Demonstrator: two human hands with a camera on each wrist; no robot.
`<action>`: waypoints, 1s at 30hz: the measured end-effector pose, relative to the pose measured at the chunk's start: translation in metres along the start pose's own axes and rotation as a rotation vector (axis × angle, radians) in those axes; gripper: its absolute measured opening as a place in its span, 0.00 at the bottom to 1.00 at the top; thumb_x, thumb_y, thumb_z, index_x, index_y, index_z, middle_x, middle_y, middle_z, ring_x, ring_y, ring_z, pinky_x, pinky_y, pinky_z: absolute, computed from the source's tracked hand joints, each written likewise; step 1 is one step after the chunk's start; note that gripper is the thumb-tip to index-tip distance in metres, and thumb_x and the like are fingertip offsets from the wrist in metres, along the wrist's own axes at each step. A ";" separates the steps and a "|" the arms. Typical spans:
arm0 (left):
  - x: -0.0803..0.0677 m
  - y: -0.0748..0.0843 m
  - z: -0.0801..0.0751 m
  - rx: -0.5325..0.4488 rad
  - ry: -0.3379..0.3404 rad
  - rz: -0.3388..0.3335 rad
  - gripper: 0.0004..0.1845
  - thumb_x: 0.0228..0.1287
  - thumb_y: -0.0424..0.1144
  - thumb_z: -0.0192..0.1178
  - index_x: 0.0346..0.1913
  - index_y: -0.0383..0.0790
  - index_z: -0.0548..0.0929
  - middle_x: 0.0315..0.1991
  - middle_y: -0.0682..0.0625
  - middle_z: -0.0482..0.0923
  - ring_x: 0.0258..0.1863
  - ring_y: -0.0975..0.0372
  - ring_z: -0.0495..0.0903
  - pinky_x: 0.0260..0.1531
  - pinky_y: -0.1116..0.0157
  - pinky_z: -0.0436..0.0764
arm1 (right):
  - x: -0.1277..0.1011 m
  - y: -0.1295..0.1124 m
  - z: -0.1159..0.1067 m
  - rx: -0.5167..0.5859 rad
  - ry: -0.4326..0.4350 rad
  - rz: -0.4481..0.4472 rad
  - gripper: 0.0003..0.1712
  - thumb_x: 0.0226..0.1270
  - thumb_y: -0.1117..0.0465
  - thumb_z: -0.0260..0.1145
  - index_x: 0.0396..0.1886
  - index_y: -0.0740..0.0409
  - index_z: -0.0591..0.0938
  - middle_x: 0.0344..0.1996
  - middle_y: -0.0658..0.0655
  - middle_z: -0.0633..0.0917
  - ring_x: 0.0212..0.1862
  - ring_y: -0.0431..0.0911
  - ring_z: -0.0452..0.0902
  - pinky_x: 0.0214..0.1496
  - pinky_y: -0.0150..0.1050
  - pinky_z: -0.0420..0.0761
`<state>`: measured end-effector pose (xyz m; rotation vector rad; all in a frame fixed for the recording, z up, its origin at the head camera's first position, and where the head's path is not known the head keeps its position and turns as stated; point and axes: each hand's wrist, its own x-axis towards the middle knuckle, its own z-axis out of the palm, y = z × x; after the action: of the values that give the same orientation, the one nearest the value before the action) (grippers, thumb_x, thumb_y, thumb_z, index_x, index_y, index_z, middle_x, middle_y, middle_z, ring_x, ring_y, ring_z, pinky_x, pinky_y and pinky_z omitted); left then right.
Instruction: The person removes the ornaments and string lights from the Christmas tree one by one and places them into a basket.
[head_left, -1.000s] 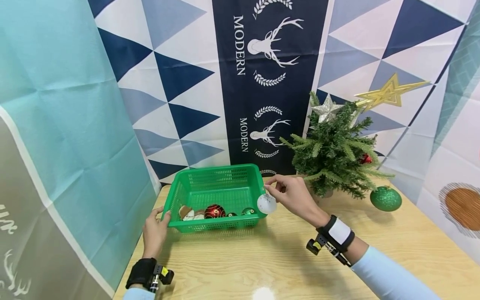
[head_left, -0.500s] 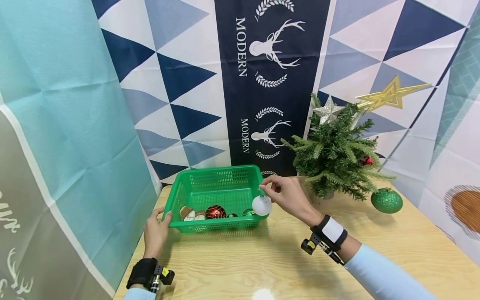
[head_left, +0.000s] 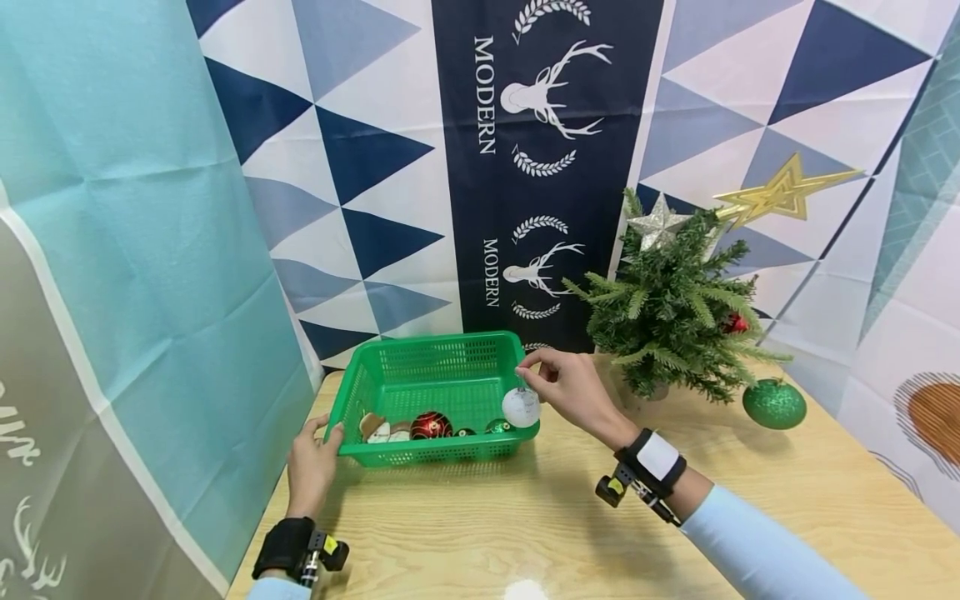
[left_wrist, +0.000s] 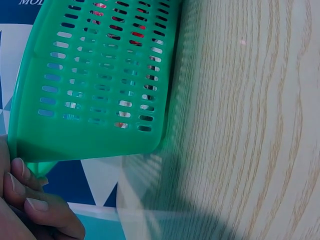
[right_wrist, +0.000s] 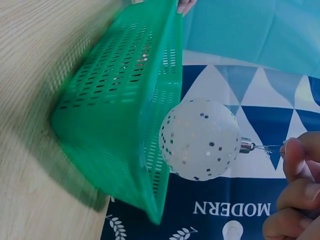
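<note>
From the head view, my right hand (head_left: 573, 385) pinches the thin hanging thread of a white ball ornament (head_left: 521, 407), which dangles right at the right-hand rim of the green basket (head_left: 420, 387). My left hand (head_left: 311, 458) holds the basket's near left corner, thumb up on the rim. A red ball (head_left: 430, 425) and a few smaller ornaments lie against the basket's near wall. The small tree (head_left: 671, 312) stands on the wooden table (head_left: 540, 517) just beyond my right hand, with a green ball (head_left: 774, 404) near its foot.

In the left wrist view, my fingers (left_wrist: 30, 200) curl under the basket's corner and the perforated wall fills the frame; the grip looks light.

In the right wrist view, the white ornament (right_wrist: 200, 140), speckled with small dots, hangs free beside the basket's corner, touching nothing that I can see. My fingertips (right_wrist: 297, 155) clamp only the thread past its metal cap.

I judge the risk to be the swing: on so thin a thread the ball could knock the rim and drop outside, or slip from my pinch onto the red ball.
</note>
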<state>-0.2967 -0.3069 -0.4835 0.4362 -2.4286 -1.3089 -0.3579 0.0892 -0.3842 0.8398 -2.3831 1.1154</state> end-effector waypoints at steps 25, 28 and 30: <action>0.001 -0.001 0.001 -0.007 -0.008 -0.013 0.26 0.82 0.46 0.53 0.74 0.39 0.69 0.41 0.33 0.78 0.25 0.54 0.67 0.28 0.55 0.64 | 0.013 0.002 0.018 0.015 -0.005 -0.014 0.04 0.73 0.58 0.71 0.40 0.52 0.89 0.18 0.43 0.77 0.19 0.36 0.73 0.22 0.34 0.70; 0.001 -0.001 0.001 -0.008 -0.004 -0.012 0.25 0.82 0.46 0.52 0.74 0.38 0.69 0.43 0.33 0.79 0.28 0.52 0.70 0.29 0.54 0.65 | 0.014 0.003 0.020 0.014 -0.012 -0.012 0.04 0.73 0.59 0.71 0.40 0.53 0.89 0.18 0.43 0.78 0.19 0.36 0.74 0.22 0.34 0.70; 0.001 -0.001 0.001 -0.010 -0.001 -0.014 0.25 0.82 0.45 0.53 0.74 0.38 0.70 0.49 0.33 0.81 0.31 0.50 0.74 0.30 0.54 0.65 | 0.015 0.003 0.021 0.009 -0.016 -0.015 0.04 0.73 0.59 0.71 0.40 0.53 0.89 0.18 0.43 0.78 0.19 0.36 0.73 0.22 0.34 0.70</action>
<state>-0.2983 -0.3069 -0.4848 0.4503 -2.4235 -1.3264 -0.3728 0.0691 -0.3910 0.8712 -2.3829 1.1181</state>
